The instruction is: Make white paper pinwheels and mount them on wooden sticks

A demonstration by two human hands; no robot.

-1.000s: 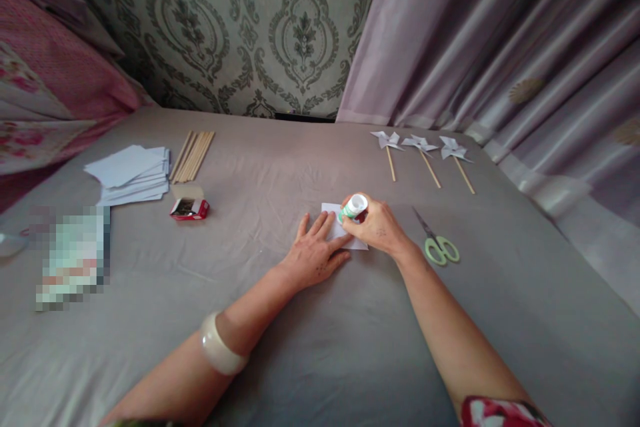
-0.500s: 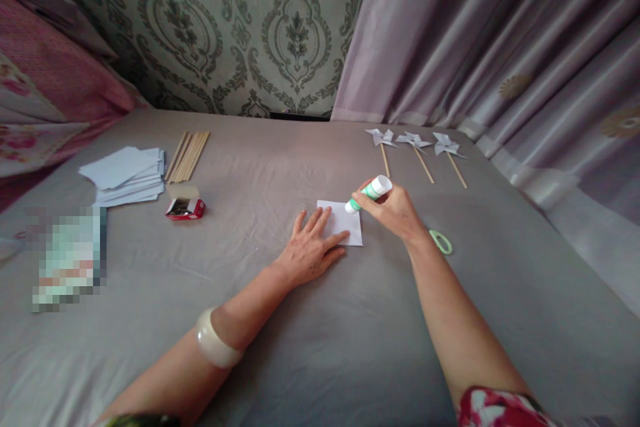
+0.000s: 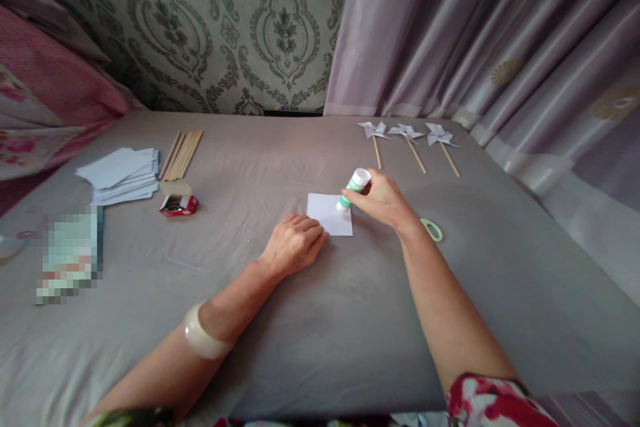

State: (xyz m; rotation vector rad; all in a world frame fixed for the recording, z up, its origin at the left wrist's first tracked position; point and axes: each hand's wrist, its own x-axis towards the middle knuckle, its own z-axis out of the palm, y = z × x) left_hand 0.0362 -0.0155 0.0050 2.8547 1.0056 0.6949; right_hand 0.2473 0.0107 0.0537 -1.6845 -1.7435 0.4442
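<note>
Hands meet over grey cloth (image 3: 240, 360): from where I stand, the right hand (image 3: 384, 199) grips a white-and-green glue stick (image 3: 356, 183), tilted, its lower end down over the upper right part of a white paper square (image 3: 325, 213). Whether that end touches the sheet, or is bare glue or a cap, I cannot tell. The square lies flat on the cloth, between the two hands. The left hand (image 3: 294, 240) rests at its lower left corner, fingers curled — whether they pinch the paper or merely lean on it is hidden.

Doing this well, in my judgement, calls for a firm hold at that corner, since a light sheet on soft cloth could slide or wrinkle under a dragging stick. Spread fingertips near the edge would probably steady it better than curled ones. Light, even strokes leading away from the holding hand look safest; too much push may buckle the paper, and a stroke past the edge could smear the cloth. A thin coat should be enough.

Just beside the right forearm shows a green loop (image 3: 433, 230), apparently a scissors handle — worth steering the arm around. Three white pinwheels (image 3: 406, 133) lie toward the far right, well apart from the glue.
</note>
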